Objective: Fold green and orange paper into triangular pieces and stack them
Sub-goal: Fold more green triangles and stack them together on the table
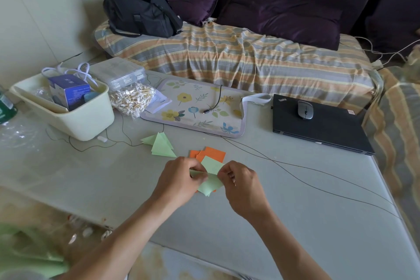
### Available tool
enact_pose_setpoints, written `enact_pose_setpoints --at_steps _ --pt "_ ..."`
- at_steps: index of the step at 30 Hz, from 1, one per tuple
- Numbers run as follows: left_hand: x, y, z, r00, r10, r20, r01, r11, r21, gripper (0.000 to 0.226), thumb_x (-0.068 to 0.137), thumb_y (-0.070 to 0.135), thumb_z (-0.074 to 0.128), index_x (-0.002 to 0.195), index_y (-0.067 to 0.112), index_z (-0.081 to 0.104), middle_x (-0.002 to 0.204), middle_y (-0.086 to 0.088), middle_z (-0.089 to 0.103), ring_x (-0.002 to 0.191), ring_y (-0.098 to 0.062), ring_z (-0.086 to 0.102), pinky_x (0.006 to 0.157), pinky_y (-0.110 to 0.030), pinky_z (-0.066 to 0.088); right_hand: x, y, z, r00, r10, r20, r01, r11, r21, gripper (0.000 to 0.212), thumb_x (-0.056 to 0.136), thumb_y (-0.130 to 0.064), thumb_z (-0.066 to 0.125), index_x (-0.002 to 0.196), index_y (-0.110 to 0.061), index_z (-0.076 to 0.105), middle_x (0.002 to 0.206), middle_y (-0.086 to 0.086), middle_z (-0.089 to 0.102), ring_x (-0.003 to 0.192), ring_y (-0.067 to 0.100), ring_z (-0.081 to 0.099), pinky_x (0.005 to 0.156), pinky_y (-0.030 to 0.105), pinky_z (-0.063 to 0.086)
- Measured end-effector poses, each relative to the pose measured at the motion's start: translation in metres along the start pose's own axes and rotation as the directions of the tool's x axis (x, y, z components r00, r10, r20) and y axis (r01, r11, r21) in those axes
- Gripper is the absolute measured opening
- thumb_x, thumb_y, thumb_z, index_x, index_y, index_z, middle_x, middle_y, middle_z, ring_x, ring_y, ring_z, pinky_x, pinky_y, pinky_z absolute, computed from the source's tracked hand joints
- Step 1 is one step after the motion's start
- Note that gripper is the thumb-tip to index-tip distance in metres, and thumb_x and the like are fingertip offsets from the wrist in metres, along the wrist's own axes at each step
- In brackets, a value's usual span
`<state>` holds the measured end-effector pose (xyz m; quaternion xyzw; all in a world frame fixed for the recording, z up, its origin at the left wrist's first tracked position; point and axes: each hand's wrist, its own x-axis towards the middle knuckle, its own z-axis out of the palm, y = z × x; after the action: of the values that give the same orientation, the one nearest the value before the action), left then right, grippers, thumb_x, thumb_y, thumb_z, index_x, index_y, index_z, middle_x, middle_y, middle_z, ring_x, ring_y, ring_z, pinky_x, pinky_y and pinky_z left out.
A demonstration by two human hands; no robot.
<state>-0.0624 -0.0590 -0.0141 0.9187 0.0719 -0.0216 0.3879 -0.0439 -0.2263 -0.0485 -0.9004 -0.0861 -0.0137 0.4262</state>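
Note:
A green paper sheet is held just above the grey table, half folded along a crease. My left hand pinches its left edge, and my right hand pinches the right end of the crease. Orange paper squares lie flat on the table just beyond my hands, partly hidden by the green sheet. A small pile of folded green triangles rests further left. A sliver of orange shows beneath the green sheet's lower corner.
A pale bin with a blue box stands at the left, beside a bag of cotton swabs. A floral mat with a cable lies behind the papers. At the right sits a shut black laptop with a mouse. Thin wires cross the table.

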Motion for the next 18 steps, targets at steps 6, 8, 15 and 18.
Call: enact_pose_setpoints --at_steps 6,8,15,18 --pt "-0.0015 0.0012 -0.0023 1.000 -0.023 -0.018 0.023 1.000 0.003 0.005 0.080 0.019 0.082 0.077 0.023 0.080 0.068 0.010 0.070 0.057 0.004 0.058 0.051 -0.005 0.038 -0.0031 -0.0010 0.0018 0.998 -0.063 0.010 0.063 0.998 -0.010 0.009 0.089 -0.012 0.065 0.081 -0.014 0.069 0.078 -0.005 0.067 0.074 0.008 0.059 0.068 0.017 0.047" --pt "-0.0029 0.0015 -0.0019 1.000 -0.020 0.018 0.020 1.000 -0.010 0.005 0.078 0.019 0.083 0.077 0.024 0.081 0.066 0.013 0.071 0.060 0.007 0.061 0.052 -0.004 0.038 -0.0043 -0.0027 0.0027 0.995 -0.086 0.041 0.087 0.996 -0.004 0.008 0.088 -0.013 0.068 0.080 -0.015 0.070 0.078 -0.007 0.067 0.074 0.006 0.059 0.068 0.017 0.047" --pt "-0.0040 0.0044 -0.0055 0.998 -0.033 -0.049 0.028 0.996 -0.083 0.004 0.080 0.019 0.082 0.077 0.021 0.081 0.055 0.015 0.064 0.056 0.007 0.059 0.052 -0.007 0.041 -0.0011 -0.0028 0.0013 0.997 -0.071 0.000 0.071 0.997 -0.041 0.009 0.086 -0.013 0.068 0.077 -0.016 0.068 0.074 -0.006 0.066 0.071 0.012 0.059 0.066 0.023 0.048" --pt "-0.0047 0.0056 -0.0042 0.998 -0.032 -0.051 0.029 0.997 -0.067 0.009 0.080 0.016 0.083 0.073 0.021 0.079 0.055 0.015 0.063 0.055 0.010 0.058 0.051 -0.006 0.039 -0.0020 -0.0057 0.0036 0.997 -0.083 0.009 0.083 0.996 -0.015 0.007 0.086 -0.013 0.069 0.080 -0.016 0.070 0.076 -0.007 0.067 0.073 0.007 0.060 0.065 0.016 0.046"
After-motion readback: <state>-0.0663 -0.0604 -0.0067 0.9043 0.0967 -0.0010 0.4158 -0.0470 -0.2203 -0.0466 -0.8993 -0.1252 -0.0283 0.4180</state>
